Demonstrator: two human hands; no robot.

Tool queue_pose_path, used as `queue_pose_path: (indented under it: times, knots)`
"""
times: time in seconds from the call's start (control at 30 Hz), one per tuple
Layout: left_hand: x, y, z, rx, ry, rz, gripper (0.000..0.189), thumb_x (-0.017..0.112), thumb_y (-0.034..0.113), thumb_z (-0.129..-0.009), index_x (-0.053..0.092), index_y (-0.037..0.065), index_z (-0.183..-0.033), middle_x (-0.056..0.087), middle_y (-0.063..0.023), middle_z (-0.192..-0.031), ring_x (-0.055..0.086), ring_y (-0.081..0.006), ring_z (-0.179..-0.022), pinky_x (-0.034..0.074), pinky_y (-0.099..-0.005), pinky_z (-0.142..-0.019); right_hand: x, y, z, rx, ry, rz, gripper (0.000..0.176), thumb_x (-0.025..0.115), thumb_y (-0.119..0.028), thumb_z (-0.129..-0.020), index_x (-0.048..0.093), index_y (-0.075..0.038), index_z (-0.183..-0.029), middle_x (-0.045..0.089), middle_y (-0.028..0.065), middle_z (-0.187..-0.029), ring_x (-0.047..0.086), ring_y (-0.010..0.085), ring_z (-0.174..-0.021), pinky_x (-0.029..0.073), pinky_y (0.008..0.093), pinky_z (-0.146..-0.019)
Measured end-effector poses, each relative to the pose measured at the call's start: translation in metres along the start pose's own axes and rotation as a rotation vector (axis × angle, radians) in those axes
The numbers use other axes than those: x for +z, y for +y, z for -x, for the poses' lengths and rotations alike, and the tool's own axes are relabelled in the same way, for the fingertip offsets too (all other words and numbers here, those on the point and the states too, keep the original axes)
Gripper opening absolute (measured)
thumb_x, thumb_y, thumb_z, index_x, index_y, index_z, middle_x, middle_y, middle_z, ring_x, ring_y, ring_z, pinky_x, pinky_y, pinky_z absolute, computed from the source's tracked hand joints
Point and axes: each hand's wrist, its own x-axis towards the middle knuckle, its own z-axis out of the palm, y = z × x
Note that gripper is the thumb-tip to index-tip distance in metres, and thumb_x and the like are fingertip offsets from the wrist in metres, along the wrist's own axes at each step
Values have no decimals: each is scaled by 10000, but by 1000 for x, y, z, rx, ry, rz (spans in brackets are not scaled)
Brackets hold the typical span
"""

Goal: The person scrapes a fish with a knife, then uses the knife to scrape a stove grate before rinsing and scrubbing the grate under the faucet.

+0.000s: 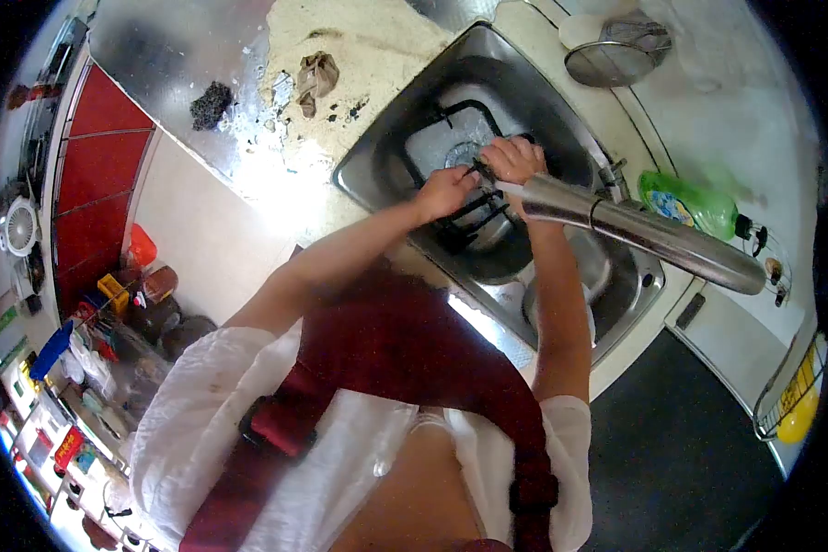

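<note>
A black stove grate [493, 120] lies tilted in the deep basin of the steel sink [370, 154]. My left hand [446, 193] pinches one of its bars, fingertips close to my other hand. My right hand [515, 160] is curled over the grate from above, its fingers bent around the bars and partly hiding them. Right beside my right wrist is the spout of the thick metal faucet [653, 237], which overlaps the grate in this view. Below the grate, the round drain [467, 155] shows in the basin floor.
A green detergent bottle [688, 202] lies behind the faucet. Wire strainers [616, 61] rest at the back edge. On the left counter are a dark scouring pad [212, 105] and a crumpled brown cloth [316, 83]. Pale dishes [513, 296] sit in the nearer basin.
</note>
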Motion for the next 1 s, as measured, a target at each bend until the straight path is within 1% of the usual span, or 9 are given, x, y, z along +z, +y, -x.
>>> queue_pose_path:
  times: [0.1,0.2,0.23,0.27,0.4,0.57,0.7,0.83,1.0]
  knots:
    - [4,-8,-3,-22,30,8,384,485,375,-918,587,7,-876,602,-195,-738,587,-305,-680,461,-399,-661,21,6,-2,-6,132,48,290,622,-220,-730,597,-167,-1014,573,25,-1107,514,248,-994,404,422,-814]
    - [9,-8,0,-23,12,137,422,476,406,-916,590,3,-868,604,-222,-771,582,-364,-712,454,-416,-682,34,4,-3,265,0,166,236,615,-211,-753,595,-137,-976,592,51,-1032,514,262,-977,407,436,-804]
    - [7,-4,3,-26,10,134,422,476,406,-916,590,3,-868,604,-222,-771,582,-364,-712,454,-416,-682,39,6,-3,279,202,130,209,599,-197,-769,592,-115,-962,598,73,-991,517,270,-964,410,442,-798]
    - [5,2,4,-67,-15,99,416,481,399,-918,589,-1,-874,600,-210,-759,573,-331,-702,452,-405,-683,44,9,-3,293,407,97,185,583,-182,-785,588,-93,-947,605,94,-950,519,278,-950,413,448,-792]
    - [4,6,3,-103,-58,59,356,503,341,-918,577,-4,-866,586,-204,-772,559,-300,-707,447,-380,-705,60,20,-6,409,519,4,209,502,-190,-865,534,-44,-1013,566,161,-996,489,379,-949,385,448,-810]
    - [7,3,22,10,9,94,331,500,320,-926,572,0,-882,558,-173,-736,515,-210,-675,442,-337,-675,70,43,-9,891,678,-68,250,498,-226,-879,564,-1,-967,601,176,-857,537,406,-823,422,488,-745]
    - [8,1,26,-84,-46,281,295,476,295,-940,558,13,-941,565,-103,-712,512,-170,-677,440,-316,-659,60,47,-11,800,556,-84,278,473,-251,-901,553,4,-977,602,203,-840,559,401,-792,435,488,-704]
    - [17,-14,40,-57,-54,462,265,465,274,-943,540,33,-1027,559,-38,-725,505,-144,-673,439,-295,-644,22,9,-29,791,630,-455,274,474,-267,-916,546,-3,-924,601,216,-841,570,399,-766,451,429,-686]
    - [-28,1,55,-192,-545,634,306,440,177,-939,478,97,-1232,573,-76,-926,552,-155,-874,449,-271,-777,10,-5,-40,698,671,-567,259,490,-261,-912,553,-14,-867,591,210,-802,564,391,-739,453,391,-665]
